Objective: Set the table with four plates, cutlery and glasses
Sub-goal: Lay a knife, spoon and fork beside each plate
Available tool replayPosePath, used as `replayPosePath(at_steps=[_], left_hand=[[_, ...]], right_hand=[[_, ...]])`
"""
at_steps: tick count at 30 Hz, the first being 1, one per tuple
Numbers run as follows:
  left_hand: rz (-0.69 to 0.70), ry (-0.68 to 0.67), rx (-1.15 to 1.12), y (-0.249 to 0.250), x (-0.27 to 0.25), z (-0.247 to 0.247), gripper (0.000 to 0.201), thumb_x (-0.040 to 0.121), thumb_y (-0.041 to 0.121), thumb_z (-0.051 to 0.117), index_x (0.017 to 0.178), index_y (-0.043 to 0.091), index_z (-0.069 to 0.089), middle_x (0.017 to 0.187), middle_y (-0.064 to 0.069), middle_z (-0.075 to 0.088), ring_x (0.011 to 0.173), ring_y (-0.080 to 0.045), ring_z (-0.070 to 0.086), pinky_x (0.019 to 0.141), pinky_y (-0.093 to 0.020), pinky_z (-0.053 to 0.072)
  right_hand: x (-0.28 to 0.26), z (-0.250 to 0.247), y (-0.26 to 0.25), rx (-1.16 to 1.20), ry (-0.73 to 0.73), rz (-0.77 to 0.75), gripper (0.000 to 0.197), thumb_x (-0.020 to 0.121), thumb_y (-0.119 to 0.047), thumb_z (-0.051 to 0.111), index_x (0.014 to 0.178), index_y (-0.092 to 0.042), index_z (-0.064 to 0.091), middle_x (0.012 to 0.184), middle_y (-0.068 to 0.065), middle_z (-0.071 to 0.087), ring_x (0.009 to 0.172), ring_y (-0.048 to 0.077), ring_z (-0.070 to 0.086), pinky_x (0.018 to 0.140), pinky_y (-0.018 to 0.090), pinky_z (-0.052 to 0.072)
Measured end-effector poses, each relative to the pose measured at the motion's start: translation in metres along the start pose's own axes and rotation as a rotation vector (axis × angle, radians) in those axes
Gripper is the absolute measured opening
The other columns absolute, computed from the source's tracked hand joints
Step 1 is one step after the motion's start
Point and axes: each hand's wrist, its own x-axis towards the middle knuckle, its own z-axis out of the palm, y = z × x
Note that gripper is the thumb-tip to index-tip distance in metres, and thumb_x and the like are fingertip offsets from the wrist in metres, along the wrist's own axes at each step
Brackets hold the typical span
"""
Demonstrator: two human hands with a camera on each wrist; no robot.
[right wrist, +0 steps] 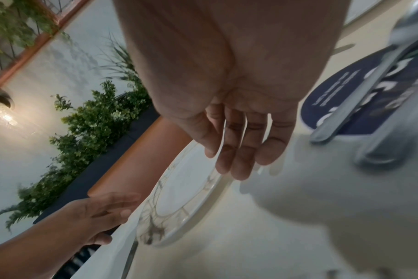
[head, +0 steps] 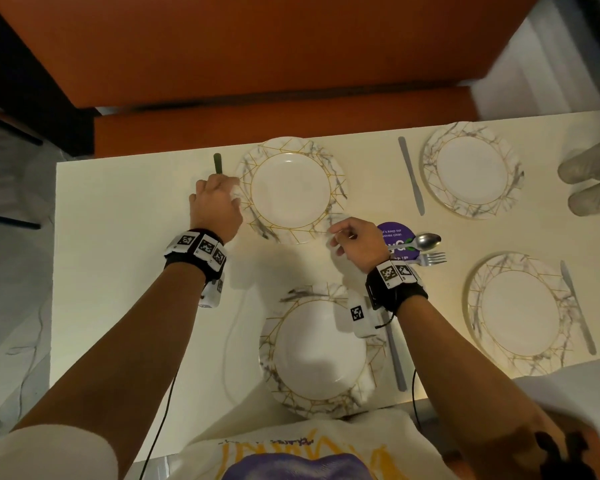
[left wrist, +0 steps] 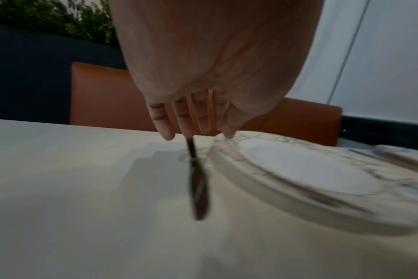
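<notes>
You are standing in what looks like a café or office pantry dining area. A long orange upholstered bench seat [head: 257, 64] runs behind the pale cream rectangular worktop [head: 125, 306]. A round purple sticker [head: 394, 233] on it reads "keep our pantries clean". A hedge of green leafy planter foliage [right wrist: 88, 136] lines the dark partition behind the seating.

Knife [head: 217, 163] mostly under left hand [head: 215, 206]; glasses [head: 591, 178] cropped, blurred.

The plates [head: 293, 190] are white, veined grey and lined gold. The table [head: 125, 258] is cream, the sticker [head: 394, 233] purple, the bench [head: 257, 64] orange.
</notes>
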Motion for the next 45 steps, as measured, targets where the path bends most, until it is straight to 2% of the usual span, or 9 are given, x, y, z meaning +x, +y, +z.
replayPosePath(at_steps=[4, 11, 15, 18, 27, 31, 34, 38, 45], left_hand=[[0.087, 0.037, -0.098, 0.055, -0.021, 0.012, 0.030, 0.100, 0.017, 0.060, 0.130, 0.016, 0.066, 0.129, -0.010, 0.063, 0.123, -0.033, 0.053, 0.103, -0.047, 0.043], [0.225, -0.054, -0.261, 0.163, -0.056, 0.070, 0.014, 0.096, 0.017, 0.065, 0.108, 0.016, 0.073, 0.098, -0.001, 0.073, 0.096, -0.025, 0.062, 0.088, -0.045, 0.052], [0.231, -0.159, -0.274, 0.213, -0.070, 0.105, 0.013, 0.095, 0.017, 0.069, 0.106, 0.016, 0.074, 0.099, -0.002, 0.073, 0.094, -0.022, 0.062, 0.088, -0.046, 0.054], [0.196, -0.212, -0.195, 0.237, -0.075, 0.128, 0.021, 0.095, 0.021, 0.068, 0.115, 0.018, 0.074, 0.110, -0.006, 0.072, 0.104, -0.029, 0.061, 0.094, -0.047, 0.050], [0.056, -0.236, -0.026, 0.265, -0.083, 0.148, 0.017, 0.098, 0.025, 0.066, 0.111, 0.024, 0.076, 0.117, -0.001, 0.067, 0.113, -0.026, 0.053, 0.099, -0.043, 0.043], [0.039, -0.249, 0.002, 0.270, -0.083, 0.143, 0.024, 0.101, 0.025, 0.061, 0.121, 0.023, 0.074, 0.117, -0.006, 0.064, 0.113, -0.028, 0.054, 0.098, -0.042, 0.044], [0.024, -0.243, -0.102, 0.273, -0.082, 0.133, 0.024, 0.101, 0.021, 0.061, 0.119, 0.017, 0.077, 0.117, -0.010, 0.063, 0.112, -0.028, 0.054, 0.096, -0.040, 0.048], [-0.116, -0.201, -0.446, 0.283, -0.084, 0.106, 0.021, 0.101, 0.017, 0.061, 0.114, 0.013, 0.077, 0.107, -0.002, 0.072, 0.088, -0.010, 0.063, 0.076, -0.010, 0.049], [-0.331, -0.190, -1.042, 0.292, -0.111, 0.071, 0.019, 0.104, 0.006, 0.057, 0.107, 0.009, 0.075, 0.092, -0.010, 0.077, 0.076, -0.015, 0.073, 0.058, -0.020, 0.055]], right_hand=[[-0.010, -0.036, 0.019, 0.000, 0.076, 0.032, 0.019, 0.097, -0.007, 0.053, 0.105, -0.009, 0.070, 0.089, 0.006, 0.075, 0.067, 0.013, 0.065, 0.055, 0.026, 0.058], [-0.010, -0.113, 0.069, -0.236, 0.288, -0.007, 0.017, 0.091, -0.009, 0.057, 0.094, -0.018, 0.072, 0.090, 0.001, 0.070, 0.081, 0.017, 0.062, 0.079, 0.028, 0.053], [0.002, -0.148, 0.093, -0.397, 0.288, 0.061, 0.015, 0.086, -0.019, 0.065, 0.101, -0.020, 0.066, 0.108, 0.007, 0.064, 0.102, 0.027, 0.059, 0.090, 0.043, 0.054], [0.007, -0.164, 0.101, -0.507, 0.220, 0.138, 0.029, 0.091, -0.031, 0.064, 0.117, -0.018, 0.063, 0.120, 0.009, 0.057, 0.115, 0.030, 0.050, 0.099, 0.041, 0.046], [0.019, -0.176, 0.106, -0.571, 0.059, 0.111, 0.019, 0.091, -0.032, 0.061, 0.091, -0.015, 0.070, 0.091, 0.006, 0.069, 0.090, 0.030, 0.064, 0.086, 0.044, 0.055], [0.027, -0.180, 0.101, -0.467, 0.052, 0.056, 0.033, 0.093, -0.030, 0.058, 0.061, -0.024, 0.052, 0.067, -0.002, 0.056, 0.075, 0.026, 0.058, 0.071, 0.033, 0.047], [0.029, -0.188, 0.082, -0.410, 0.105, -0.078, 0.022, 0.093, -0.029, 0.060, 0.080, -0.015, 0.070, 0.085, 0.004, 0.070, 0.081, 0.023, 0.062, 0.078, 0.034, 0.051], [0.029, -0.195, 0.049, -0.356, 0.181, -0.244, 0.022, 0.094, -0.030, 0.062, 0.099, -0.011, 0.073, 0.096, 0.006, 0.075, 0.091, 0.025, 0.067, 0.085, 0.038, 0.054], [0.002, -0.181, 0.009, -0.063, 0.269, -0.364, 0.020, 0.093, -0.028, 0.066, 0.105, -0.013, 0.070, 0.092, -0.005, 0.068, 0.082, 0.010, 0.058, 0.078, 0.024, 0.047]])
